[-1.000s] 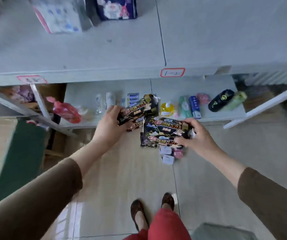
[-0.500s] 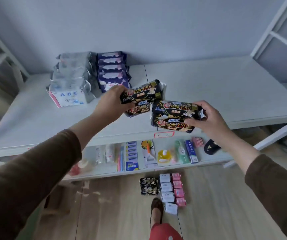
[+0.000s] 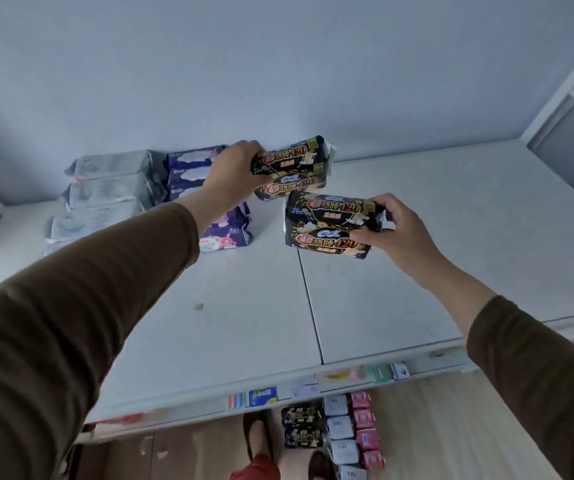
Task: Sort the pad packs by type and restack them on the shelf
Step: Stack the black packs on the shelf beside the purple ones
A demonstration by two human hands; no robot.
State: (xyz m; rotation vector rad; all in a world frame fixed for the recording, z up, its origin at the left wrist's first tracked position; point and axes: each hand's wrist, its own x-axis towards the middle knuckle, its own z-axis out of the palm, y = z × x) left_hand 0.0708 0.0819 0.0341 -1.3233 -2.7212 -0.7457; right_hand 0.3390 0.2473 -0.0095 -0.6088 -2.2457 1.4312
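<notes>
Each hand's fingers clamp two black packs, left hand (image 3: 233,171) pair (image 3: 290,168), right hand (image 3: 394,230) pair (image 3: 328,223); held over the shelf (image 3: 417,271) beside the purple stack (image 3: 192,168), likely to start a same-type pile.

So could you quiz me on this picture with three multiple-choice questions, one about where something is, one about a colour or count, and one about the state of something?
1. Where do the purple packs stand on the shelf?
A. Right of the grey packs
B. At the shelf's right end
C. On the floor

2. How many black packs does the right hand hold?
A. One
B. Two
C. Four

3. What state is the left hand in?
A. Open and empty
B. Closed on black packs
C. Resting flat on the shelf

Answers:
1 A, the purple stack sits just right of the grey stack by the wall.
2 B, two black packs lie one above the other in its grip.
3 B, its fingers wrap the packs' end, held above the shelf.
</notes>
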